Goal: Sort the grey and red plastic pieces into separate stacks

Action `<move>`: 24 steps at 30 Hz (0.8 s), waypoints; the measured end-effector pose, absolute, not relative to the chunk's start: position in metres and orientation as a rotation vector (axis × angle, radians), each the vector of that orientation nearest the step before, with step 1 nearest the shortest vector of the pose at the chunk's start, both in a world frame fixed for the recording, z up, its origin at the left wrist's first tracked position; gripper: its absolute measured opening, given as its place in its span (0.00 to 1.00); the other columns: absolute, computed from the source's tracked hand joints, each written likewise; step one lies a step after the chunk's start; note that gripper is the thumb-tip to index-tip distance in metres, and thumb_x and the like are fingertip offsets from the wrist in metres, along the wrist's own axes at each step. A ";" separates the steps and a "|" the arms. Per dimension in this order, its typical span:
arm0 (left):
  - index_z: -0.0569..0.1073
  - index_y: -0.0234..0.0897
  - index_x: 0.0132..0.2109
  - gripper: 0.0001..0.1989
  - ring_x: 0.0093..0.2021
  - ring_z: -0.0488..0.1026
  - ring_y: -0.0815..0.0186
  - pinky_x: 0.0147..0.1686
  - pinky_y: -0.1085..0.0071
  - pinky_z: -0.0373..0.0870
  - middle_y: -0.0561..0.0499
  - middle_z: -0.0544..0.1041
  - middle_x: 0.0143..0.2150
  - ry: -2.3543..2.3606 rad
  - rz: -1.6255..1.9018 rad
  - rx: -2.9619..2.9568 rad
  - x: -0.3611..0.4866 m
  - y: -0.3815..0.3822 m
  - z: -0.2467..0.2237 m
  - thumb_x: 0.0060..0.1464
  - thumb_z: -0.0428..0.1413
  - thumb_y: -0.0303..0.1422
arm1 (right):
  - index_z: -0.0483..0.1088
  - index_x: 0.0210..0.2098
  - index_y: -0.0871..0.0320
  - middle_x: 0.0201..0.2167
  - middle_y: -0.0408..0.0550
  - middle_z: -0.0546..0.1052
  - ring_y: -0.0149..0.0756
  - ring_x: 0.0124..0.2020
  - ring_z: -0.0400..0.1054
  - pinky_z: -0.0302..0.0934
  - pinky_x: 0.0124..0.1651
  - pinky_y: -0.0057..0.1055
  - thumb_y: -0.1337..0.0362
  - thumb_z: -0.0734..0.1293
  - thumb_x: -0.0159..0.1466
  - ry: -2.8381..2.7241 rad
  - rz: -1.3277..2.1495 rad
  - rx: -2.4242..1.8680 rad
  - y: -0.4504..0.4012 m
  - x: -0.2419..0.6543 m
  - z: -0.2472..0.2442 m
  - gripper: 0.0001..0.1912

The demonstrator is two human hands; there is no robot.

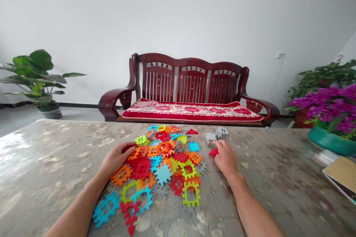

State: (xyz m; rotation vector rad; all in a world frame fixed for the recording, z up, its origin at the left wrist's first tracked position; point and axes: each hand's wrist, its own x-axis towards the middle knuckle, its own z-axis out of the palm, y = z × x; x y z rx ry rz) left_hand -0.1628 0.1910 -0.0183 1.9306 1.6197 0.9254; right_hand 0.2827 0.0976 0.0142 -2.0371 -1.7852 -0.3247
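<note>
My left hand [121, 155] is at the left side of a heap of notched plastic building panels [162, 148] in red, orange, blue, lime and grey. Its thumb and fingers curl around a red panel [128, 149], mostly hidden by the hand. To the right of the heap, my right hand [226, 157] reaches forward with fingers stretched out. Its fingertips come to a flat grey panel [210, 137], beside a small stack of grey panels [222, 132]. A small red piece [213, 152] shows at that hand's thumb side, partly covered.
The stone-patterned table [69, 155] holds a loose grey piece [269, 129] at the far right edge. Purple flowers in a teal pot [330, 140] and a tan box [340, 174] stand at right. Behind the table is a wooden bench [191, 81]; a potted plant [48, 111] stands left.
</note>
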 end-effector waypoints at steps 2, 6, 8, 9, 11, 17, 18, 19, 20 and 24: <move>0.78 0.41 0.48 0.26 0.49 0.76 0.55 0.53 0.63 0.68 0.48 0.81 0.48 1.617 0.936 1.926 -0.163 0.191 -0.019 0.52 0.51 0.53 | 0.73 0.47 0.55 0.47 0.49 0.76 0.43 0.47 0.67 0.56 0.47 0.35 0.78 0.58 0.58 -1.738 -0.353 -2.054 0.098 0.286 0.015 0.22; 0.78 0.42 0.47 0.26 0.48 0.76 0.55 0.52 0.63 0.69 0.49 0.81 0.48 1.624 0.965 1.926 -0.163 0.191 -0.019 0.51 0.52 0.54 | 0.73 0.44 0.54 0.41 0.45 0.80 0.39 0.43 0.70 0.56 0.44 0.32 0.79 0.57 0.58 -1.687 -0.251 -2.042 0.097 0.294 0.014 0.22; 0.78 0.42 0.47 0.25 0.49 0.76 0.55 0.53 0.63 0.69 0.49 0.81 0.48 1.621 0.960 1.937 -0.163 0.192 -0.019 0.51 0.52 0.53 | 0.73 0.43 0.52 0.38 0.43 0.80 0.37 0.41 0.70 0.56 0.43 0.31 0.80 0.57 0.55 -1.652 -0.225 -2.042 0.097 0.297 0.015 0.24; 0.78 0.42 0.47 0.25 0.49 0.76 0.55 0.53 0.63 0.68 0.48 0.81 0.48 1.619 0.956 1.942 -0.163 0.192 -0.019 0.52 0.52 0.53 | 0.74 0.42 0.52 0.38 0.42 0.80 0.37 0.41 0.70 0.56 0.43 0.31 0.80 0.58 0.54 -1.639 -0.231 -2.036 0.096 0.297 0.016 0.24; 0.78 0.42 0.48 0.25 0.49 0.76 0.55 0.53 0.62 0.68 0.48 0.81 0.48 1.621 0.949 1.947 -0.163 0.192 -0.019 0.52 0.52 0.52 | 0.74 0.41 0.52 0.38 0.42 0.80 0.38 0.41 0.70 0.56 0.44 0.32 0.78 0.59 0.54 -1.640 -0.251 -2.010 0.095 0.297 0.018 0.22; 0.79 0.42 0.47 0.25 0.48 0.76 0.55 0.51 0.63 0.70 0.49 0.81 0.47 1.621 0.951 1.951 -0.163 0.192 -0.019 0.51 0.52 0.53 | 0.76 0.36 0.51 0.39 0.45 0.79 0.43 0.44 0.68 0.55 0.47 0.36 0.62 0.66 0.57 -1.801 -0.188 -1.891 0.095 0.292 0.028 0.09; 0.79 0.42 0.47 0.25 0.48 0.76 0.55 0.51 0.64 0.70 0.49 0.81 0.47 1.621 0.957 1.952 -0.163 0.192 -0.019 0.51 0.52 0.53 | 0.76 0.37 0.51 0.40 0.45 0.79 0.43 0.45 0.67 0.55 0.48 0.37 0.62 0.67 0.56 -1.840 -0.153 -1.873 0.095 0.293 0.029 0.09; 0.79 0.42 0.47 0.25 0.48 0.76 0.55 0.51 0.64 0.70 0.49 0.81 0.47 1.623 0.960 1.951 -0.163 0.193 -0.019 0.51 0.52 0.53 | 0.76 0.38 0.51 0.41 0.45 0.79 0.44 0.46 0.67 0.55 0.49 0.38 0.62 0.67 0.55 -1.881 -0.113 -1.851 0.096 0.296 0.031 0.11; 0.79 0.42 0.47 0.25 0.48 0.76 0.55 0.51 0.63 0.70 0.49 0.81 0.47 1.624 0.958 1.950 -0.163 0.193 -0.019 0.51 0.52 0.53 | 0.75 0.39 0.51 0.43 0.45 0.78 0.44 0.48 0.66 0.55 0.51 0.38 0.63 0.68 0.54 -1.921 -0.070 -1.823 0.096 0.300 0.033 0.13; 0.78 0.41 0.47 0.25 0.48 0.77 0.54 0.51 0.63 0.70 0.48 0.81 0.47 1.629 0.954 1.944 -0.164 0.194 -0.020 0.51 0.52 0.52 | 0.75 0.45 0.51 0.49 0.46 0.77 0.44 0.54 0.64 0.54 0.58 0.42 0.66 0.68 0.51 -2.012 0.041 -1.707 0.091 0.319 0.034 0.21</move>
